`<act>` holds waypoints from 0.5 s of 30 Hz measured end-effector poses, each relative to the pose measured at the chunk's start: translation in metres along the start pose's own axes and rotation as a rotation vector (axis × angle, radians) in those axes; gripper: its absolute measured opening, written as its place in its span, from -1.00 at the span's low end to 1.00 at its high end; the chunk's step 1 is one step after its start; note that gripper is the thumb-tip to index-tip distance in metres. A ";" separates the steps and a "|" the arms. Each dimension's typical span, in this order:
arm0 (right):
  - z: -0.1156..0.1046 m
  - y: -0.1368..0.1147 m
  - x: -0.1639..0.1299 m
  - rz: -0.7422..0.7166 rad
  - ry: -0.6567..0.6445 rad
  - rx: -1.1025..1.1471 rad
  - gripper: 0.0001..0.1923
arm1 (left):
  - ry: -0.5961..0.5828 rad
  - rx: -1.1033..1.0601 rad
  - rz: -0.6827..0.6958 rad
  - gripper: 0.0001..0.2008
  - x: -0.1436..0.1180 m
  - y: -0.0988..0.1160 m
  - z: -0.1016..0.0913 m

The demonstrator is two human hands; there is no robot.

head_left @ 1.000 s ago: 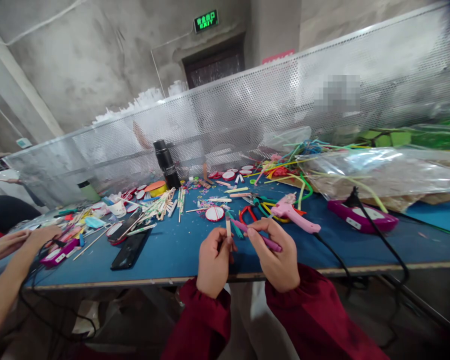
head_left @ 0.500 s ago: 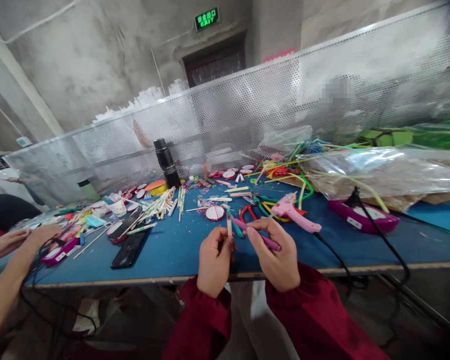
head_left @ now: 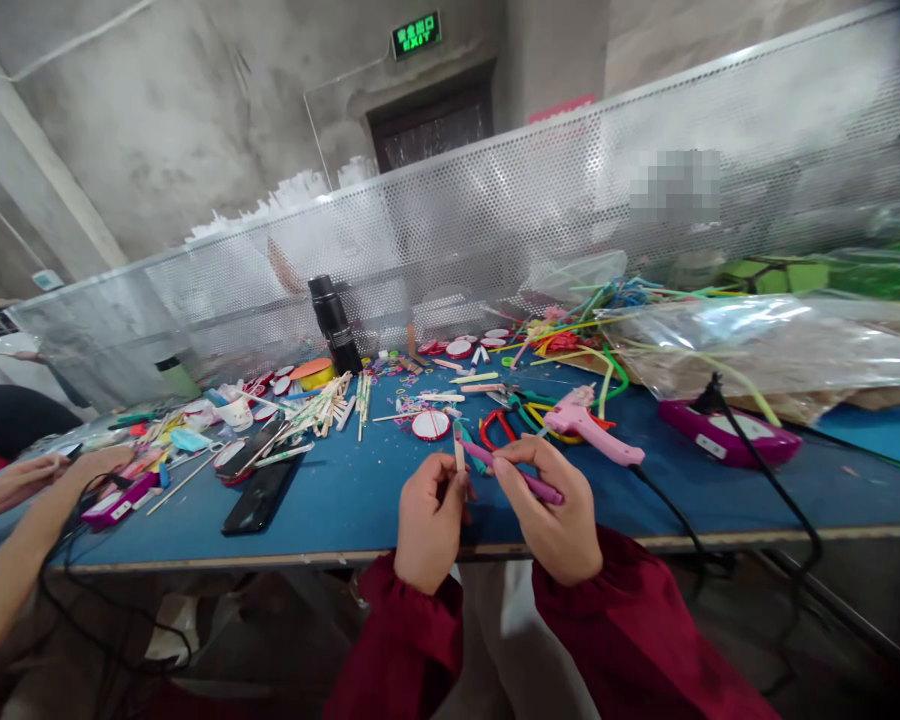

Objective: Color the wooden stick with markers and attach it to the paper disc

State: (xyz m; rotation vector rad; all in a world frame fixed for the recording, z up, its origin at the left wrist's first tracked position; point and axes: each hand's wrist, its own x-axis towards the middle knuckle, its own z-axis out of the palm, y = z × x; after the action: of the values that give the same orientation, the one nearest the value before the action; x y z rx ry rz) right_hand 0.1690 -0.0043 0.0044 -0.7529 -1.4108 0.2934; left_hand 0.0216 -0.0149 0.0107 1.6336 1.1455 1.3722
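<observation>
One left hand (head_left: pixel 429 520) tight on one pale stick (head_left: pixel 460 458), one right hand (head_left: pixel 559 515) around one purple tool (head_left: pixel 544 489), perhaps a pen.

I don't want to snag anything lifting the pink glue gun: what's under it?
Part of a yellow handle shows at the edge of the pink glue gun, seemingly running beneath it. The gun covers the rest, so I cannot tell what else lies there.

From close by, the head view looks forward and down across the blue table (head_left: pixel 345 505).
</observation>
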 end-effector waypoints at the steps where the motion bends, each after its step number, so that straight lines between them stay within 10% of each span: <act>1: 0.000 0.000 0.000 0.002 -0.003 0.001 -0.89 | 0.000 -0.005 -0.002 -0.78 0.000 0.000 0.000; 15: 0.000 -0.004 0.001 0.023 -0.007 -0.031 -0.86 | -0.004 -0.008 -0.012 -0.75 0.000 0.000 0.000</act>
State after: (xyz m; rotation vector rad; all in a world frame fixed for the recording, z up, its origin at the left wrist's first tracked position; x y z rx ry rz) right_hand 0.1676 -0.0067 0.0079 -0.7945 -1.4167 0.2929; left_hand 0.0216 -0.0150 0.0104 1.6204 1.1448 1.3638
